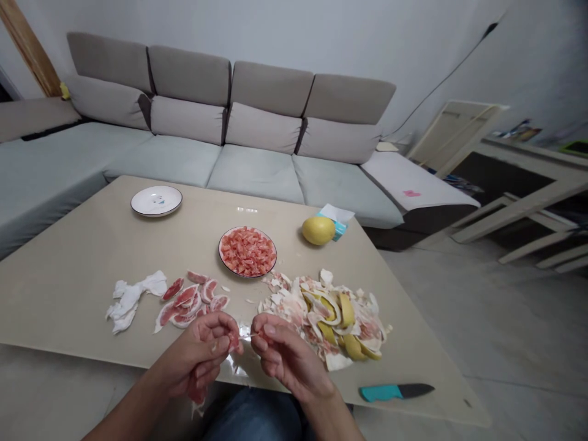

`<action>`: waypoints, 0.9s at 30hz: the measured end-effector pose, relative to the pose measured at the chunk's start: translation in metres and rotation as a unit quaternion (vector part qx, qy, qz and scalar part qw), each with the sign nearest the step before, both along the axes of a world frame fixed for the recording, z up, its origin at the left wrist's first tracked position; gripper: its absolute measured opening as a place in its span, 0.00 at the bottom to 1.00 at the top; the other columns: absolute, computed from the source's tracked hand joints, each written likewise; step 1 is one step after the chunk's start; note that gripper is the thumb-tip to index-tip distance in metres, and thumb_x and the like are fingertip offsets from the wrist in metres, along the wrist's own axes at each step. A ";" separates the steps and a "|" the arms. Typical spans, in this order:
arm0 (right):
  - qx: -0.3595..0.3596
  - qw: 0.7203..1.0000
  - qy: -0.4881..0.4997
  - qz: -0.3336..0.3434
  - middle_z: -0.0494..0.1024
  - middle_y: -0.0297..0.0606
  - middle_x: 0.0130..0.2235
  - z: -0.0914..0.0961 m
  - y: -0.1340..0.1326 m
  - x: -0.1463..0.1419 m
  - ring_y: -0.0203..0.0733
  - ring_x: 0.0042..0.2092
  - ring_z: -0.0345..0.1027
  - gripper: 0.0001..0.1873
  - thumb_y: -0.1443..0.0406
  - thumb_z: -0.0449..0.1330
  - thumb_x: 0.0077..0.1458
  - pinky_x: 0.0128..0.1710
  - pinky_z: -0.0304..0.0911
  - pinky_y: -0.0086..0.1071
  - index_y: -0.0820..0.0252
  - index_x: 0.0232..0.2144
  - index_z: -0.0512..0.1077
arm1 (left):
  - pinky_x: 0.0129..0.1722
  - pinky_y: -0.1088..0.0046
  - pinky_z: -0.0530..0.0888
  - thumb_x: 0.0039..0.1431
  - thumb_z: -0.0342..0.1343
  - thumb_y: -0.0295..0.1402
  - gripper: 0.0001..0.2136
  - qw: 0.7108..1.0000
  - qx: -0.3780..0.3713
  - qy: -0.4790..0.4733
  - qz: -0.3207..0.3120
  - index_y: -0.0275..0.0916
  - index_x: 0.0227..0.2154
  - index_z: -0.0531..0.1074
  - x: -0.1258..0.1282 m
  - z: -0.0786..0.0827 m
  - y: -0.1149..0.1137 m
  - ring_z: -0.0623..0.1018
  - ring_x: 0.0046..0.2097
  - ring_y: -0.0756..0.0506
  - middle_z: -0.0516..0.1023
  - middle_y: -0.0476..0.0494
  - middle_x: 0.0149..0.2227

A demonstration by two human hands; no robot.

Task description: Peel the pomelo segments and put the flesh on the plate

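**Pink pomelo segment (234, 340) pinched between left hand (195, 355) and right hand (289, 358)**

The left fingertips (221, 324) are pressed together and curled around the pink end of the segment. The right fingertips (263, 329) are also pressed together, pinching its thin white strip of membrane (248, 336). The segment's long axis runs roughly side to side, with the strip pointing to 3 o'clock toward the right hand. One shred of pink flesh (197, 395) hangs below the left hand at 6 o'clock.

Both hands are above the near edge of one beige table (68, 294), with one denim-covered leg (257, 416) beneath them. One heap of yellow-and-white pomelo peel (321, 318) sits just beside the right hand, from 12 to 2 o'clock. Roughly eight pink-edged membrane pieces (190, 300) lie at 11 o'clock, with one crumpled tissue (133, 300) beyond them at 10. One plate of pink pomelo flesh (245, 251) is at 12 o'clock and one white plate (156, 201) at 11. One whole yellow pomelo (318, 230) sits at 1 o'clock, touching one tissue pack (337, 217). One teal-handled kitchen knife (397, 392) lies at 4 o'clock, its blade pointing right. One grey sofa (257, 171) stands beyond the table
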State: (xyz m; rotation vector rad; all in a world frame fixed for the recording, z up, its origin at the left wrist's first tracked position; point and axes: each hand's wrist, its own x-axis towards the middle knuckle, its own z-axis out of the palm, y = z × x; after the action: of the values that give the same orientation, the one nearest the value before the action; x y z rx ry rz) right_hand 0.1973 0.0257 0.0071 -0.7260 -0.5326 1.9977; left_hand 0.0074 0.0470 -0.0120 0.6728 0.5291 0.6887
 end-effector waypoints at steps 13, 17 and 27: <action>0.033 0.999 -0.019 0.008 0.64 0.27 0.19 0.002 -0.004 -0.007 0.25 0.18 0.48 0.09 0.64 0.67 0.48 0.19 0.66 0.20 0.65 0.29 0.74 | 0.10 0.92 0.60 0.54 0.65 0.31 0.09 0.972 -0.030 -0.214 -0.087 0.38 0.36 0.72 -0.001 -0.022 -0.001 0.51 0.13 0.64 0.77 0.48 0.31; 0.037 0.999 -0.028 -0.006 0.64 0.27 0.19 0.003 -0.006 -0.003 0.25 0.17 0.46 0.09 0.64 0.67 0.48 0.19 0.66 0.21 0.64 0.29 0.74 | 0.09 0.92 0.61 0.55 0.63 0.29 0.06 0.961 -0.026 -0.261 -0.086 0.39 0.35 0.72 -0.004 -0.025 -0.001 0.50 0.12 0.65 0.77 0.50 0.29; 0.144 0.933 -0.310 -0.109 0.67 0.29 0.22 0.009 -0.023 -0.009 0.31 0.22 0.61 0.10 0.59 0.66 0.51 0.22 0.65 0.25 0.60 0.30 0.73 | 0.10 0.90 0.60 0.55 0.63 0.34 0.09 0.992 0.080 0.047 0.089 0.37 0.32 0.70 0.004 0.003 -0.012 0.60 0.11 0.64 0.78 0.48 0.31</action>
State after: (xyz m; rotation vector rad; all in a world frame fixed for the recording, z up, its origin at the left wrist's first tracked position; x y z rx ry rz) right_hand 0.1880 0.0026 0.0164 -1.1762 -1.0396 1.4181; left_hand 0.0114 0.0352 -0.0088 0.8178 0.6306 0.8766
